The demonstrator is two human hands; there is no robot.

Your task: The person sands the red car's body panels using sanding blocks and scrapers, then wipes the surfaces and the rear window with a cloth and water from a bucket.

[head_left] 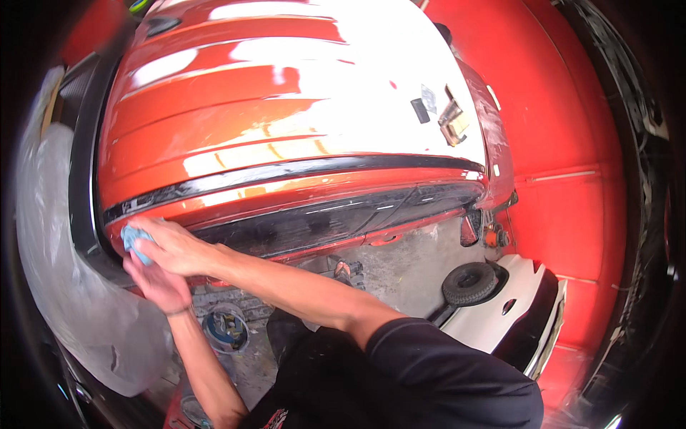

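Note:
My right hand (175, 247) grips a crumpled light blue cloth (134, 236) at the near left corner of the orange-red car (168, 118), beside its dark trim and side window. Just below, my left hand (161, 286) reaches up with fingers loosely stretched, their tips at the cloth's lower edge and partly hidden by it. The glossy car roof shows strong white reflections. Small dark and tan items (452, 121) lie at the roof's right end.
Translucent grey plastic sheeting (82, 314) drapes along the left. A bucket (225, 329) stands on the concrete floor (407, 264) below my arms. A spare tyre (470, 282) on a white car panel (518, 314) sits at the lower right, by a red surface (557, 129).

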